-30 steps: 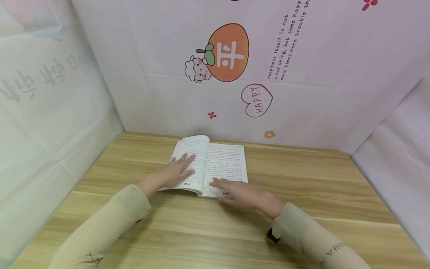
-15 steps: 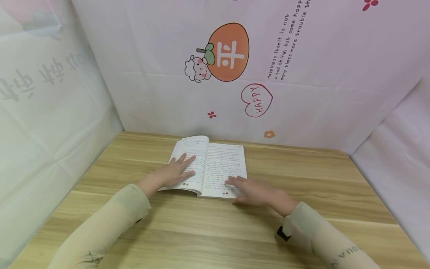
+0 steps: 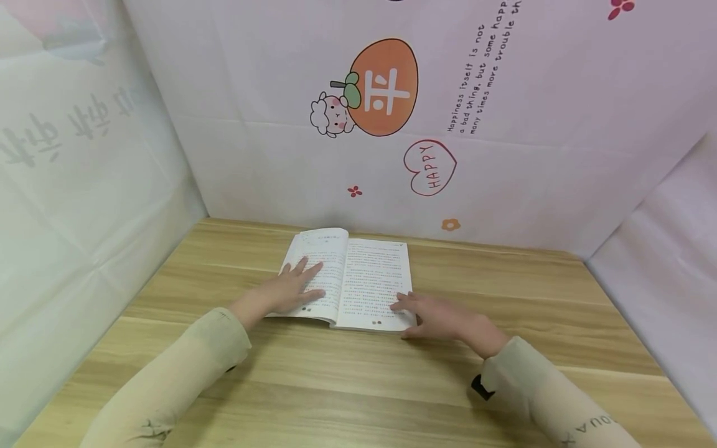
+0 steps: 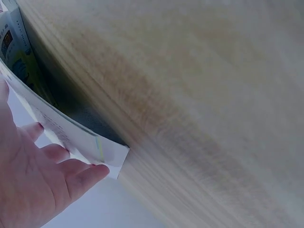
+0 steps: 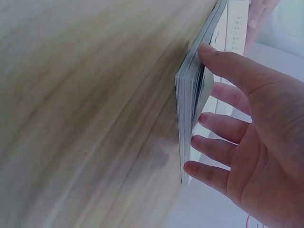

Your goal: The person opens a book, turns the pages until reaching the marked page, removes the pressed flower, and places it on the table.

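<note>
Open paperback book lying on far part of table, gutter running near to far; left hand resting spread on left page, right hand touching near right corner, fingers loosely bent, not clenching.

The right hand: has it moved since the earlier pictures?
Yes: judged against the printed HAPPY heart, the right hand has shifted rightward in the head view, from over the right page towards its lower outer corner.
</note>
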Available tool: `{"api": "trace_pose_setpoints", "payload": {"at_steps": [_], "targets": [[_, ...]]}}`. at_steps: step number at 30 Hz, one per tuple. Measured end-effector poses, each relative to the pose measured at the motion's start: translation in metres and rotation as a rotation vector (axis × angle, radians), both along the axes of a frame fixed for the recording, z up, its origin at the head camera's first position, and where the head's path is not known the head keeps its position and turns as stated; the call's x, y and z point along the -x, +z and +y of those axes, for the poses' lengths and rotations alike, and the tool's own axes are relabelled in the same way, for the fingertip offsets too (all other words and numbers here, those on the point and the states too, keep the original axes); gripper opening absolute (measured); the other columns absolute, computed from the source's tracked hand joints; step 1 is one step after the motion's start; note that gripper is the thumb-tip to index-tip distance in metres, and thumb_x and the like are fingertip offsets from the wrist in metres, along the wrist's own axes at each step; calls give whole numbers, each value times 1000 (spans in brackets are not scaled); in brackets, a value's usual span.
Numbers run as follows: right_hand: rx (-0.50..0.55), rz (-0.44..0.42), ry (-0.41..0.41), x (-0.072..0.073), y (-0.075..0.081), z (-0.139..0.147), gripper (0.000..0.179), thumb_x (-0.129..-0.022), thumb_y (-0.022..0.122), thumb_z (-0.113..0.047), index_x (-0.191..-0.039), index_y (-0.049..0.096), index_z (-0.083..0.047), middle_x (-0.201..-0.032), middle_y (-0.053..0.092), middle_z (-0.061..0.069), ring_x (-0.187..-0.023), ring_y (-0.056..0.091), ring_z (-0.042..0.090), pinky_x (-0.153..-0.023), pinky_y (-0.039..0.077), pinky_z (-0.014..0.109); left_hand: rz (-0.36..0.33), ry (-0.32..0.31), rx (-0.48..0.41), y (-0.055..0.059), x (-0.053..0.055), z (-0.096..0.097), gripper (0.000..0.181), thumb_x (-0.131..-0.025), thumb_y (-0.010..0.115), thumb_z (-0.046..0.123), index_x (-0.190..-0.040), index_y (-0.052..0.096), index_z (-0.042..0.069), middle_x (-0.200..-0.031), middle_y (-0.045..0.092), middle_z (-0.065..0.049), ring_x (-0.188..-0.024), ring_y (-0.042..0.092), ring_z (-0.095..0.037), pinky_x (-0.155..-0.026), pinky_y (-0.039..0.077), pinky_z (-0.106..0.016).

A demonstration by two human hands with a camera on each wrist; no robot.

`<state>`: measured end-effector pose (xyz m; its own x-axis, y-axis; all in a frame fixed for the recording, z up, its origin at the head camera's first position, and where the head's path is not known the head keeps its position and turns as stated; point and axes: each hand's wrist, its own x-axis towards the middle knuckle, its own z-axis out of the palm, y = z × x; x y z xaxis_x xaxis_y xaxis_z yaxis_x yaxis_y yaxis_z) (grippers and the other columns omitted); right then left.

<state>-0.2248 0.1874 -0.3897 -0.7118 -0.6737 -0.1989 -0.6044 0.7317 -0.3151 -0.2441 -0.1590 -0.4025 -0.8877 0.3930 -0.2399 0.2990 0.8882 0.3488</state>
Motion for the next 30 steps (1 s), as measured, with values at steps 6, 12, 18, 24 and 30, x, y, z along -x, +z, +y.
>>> {"api": "trace_pose_setpoints", "payload": {"at_steps": [6, 12, 18, 24, 30], "targets": [[-34, -16, -16, 1, 5, 1, 54, -83, 68, -42, -131, 54, -21, -146, 35, 6, -133, 32, 27, -104, 29, 43, -16, 7, 6, 1, -1, 1, 81, -87, 31, 71, -150, 5, 29, -155, -6, -6, -136, 0, -44, -97, 15, -69], [-32, -39, -25, 0, 9, 2, 50, -84, 68, -37, -130, 55, -20, -145, 36, 5, -131, 34, 23, -103, 31, 40, -36, 6, 22, 3, -1, 1, 82, -88, 34, 69, -151, 4, 25, -155, -6, -5, -135, 0, -45, -98, 14, -68], [0, -62, 3, 0, 11, 3, 44, -86, 67, -30, -127, 56, -17, -145, 36, 8, -130, 36, 24, -102, 33, 41, -46, -2, 19, 4, -1, -1, 81, -89, 35, 66, -151, 5, 23, -155, -4, -9, -135, 1, -47, -100, 13, -67], [14, -70, 31, 0, 12, 5, 41, -88, 65, -28, -125, 57, -14, -144, 37, 11, -129, 38, 26, -101, 34, 42, -51, -4, 20, 4, -1, 0, 82, -89, 36, 66, -151, 5, 22, -155, -2, -11, -134, 3, -48, -101, 13, -66], [8, -78, 7, 0, 11, 11, 40, -90, 62, -30, -127, 57, -14, -144, 38, 9, -129, 38, 24, -101, 34, 42, -57, 14, 12, 2, 0, 0, 81, -88, 38, 66, -151, 6, 25, -155, -1, -9, -135, 3, -46, -101, 13, -66]]}}
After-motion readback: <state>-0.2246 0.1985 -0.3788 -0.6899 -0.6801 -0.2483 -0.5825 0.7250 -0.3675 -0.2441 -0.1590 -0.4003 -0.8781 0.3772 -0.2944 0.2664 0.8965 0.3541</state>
